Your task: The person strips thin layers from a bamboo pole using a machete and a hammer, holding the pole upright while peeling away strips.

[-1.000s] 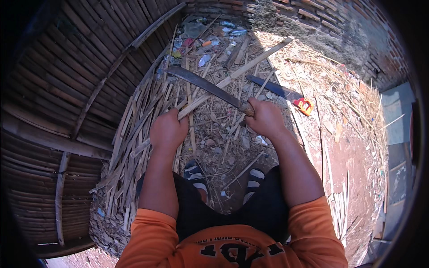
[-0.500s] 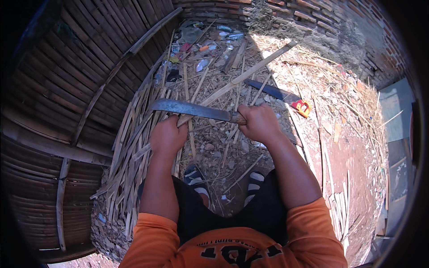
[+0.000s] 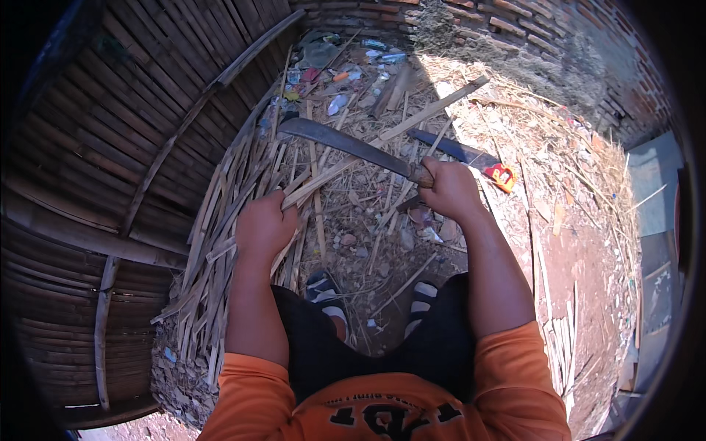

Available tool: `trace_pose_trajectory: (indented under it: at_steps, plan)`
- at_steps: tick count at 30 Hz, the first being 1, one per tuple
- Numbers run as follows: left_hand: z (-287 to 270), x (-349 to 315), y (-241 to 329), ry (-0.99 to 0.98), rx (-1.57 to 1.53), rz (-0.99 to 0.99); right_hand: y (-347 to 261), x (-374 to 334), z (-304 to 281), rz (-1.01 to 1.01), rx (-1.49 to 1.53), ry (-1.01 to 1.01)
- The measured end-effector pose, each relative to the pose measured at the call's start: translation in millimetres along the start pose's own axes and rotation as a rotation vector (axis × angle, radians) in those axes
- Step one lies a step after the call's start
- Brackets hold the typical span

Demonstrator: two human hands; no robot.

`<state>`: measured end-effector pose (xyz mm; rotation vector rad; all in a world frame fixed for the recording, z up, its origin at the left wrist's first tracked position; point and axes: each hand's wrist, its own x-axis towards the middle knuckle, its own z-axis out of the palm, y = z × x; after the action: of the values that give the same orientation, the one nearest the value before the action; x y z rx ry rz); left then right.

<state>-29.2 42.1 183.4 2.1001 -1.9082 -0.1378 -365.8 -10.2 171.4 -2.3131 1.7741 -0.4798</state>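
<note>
My left hand [image 3: 266,224] is closed round a long bamboo strip [image 3: 429,112], which slants from the lower left up to the far right. In my right hand [image 3: 450,189] is the wooden handle of a machete [image 3: 344,142]. Its dark blade points to the far left, crossing above the strip; whether the two touch I cannot tell. Beyond my right hand, a handsaw [image 3: 457,151] with a red and orange handle lies on the ground.
A pile of split bamboo strips [image 3: 197,283] lies along the woven bamboo wall [image 3: 66,213] on my left. Litter [image 3: 337,104] is scattered at the far end, before a brick wall [image 3: 507,28]. My sandalled feet [image 3: 323,294] stand on shavings-strewn ground.
The machete has risen and swung, its tip moving right and farther away. My right hand has shifted right. My left hand has drawn slightly nearer and left, still holding the strip.
</note>
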Motion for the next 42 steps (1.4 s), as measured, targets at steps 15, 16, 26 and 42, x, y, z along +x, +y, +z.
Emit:
trace_pose_trajectory:
  at_steps: [15, 16, 26, 42]
  plan:
    - [-49.2, -93.3, -55.5, 0.087, 0.145, -0.097, 13.0, -1.4, 5.8, -0.034, 0.127, 0.037]
    - [-49.0, -97.6, -52.5, 0.092, 0.146, -0.121, 8.6, -3.9, 6.4, -0.044, 0.106, 0.034]
    - [-43.3, -122.7, -68.3, 0.071, 0.124, -0.109, -5.8, -5.9, 16.3, -0.072, 0.073, -0.004]
    - [-47.2, -136.9, -107.7, 0.016, 0.186, -0.180, -5.8, 3.7, 26.0, -0.006, 0.062, -0.067]
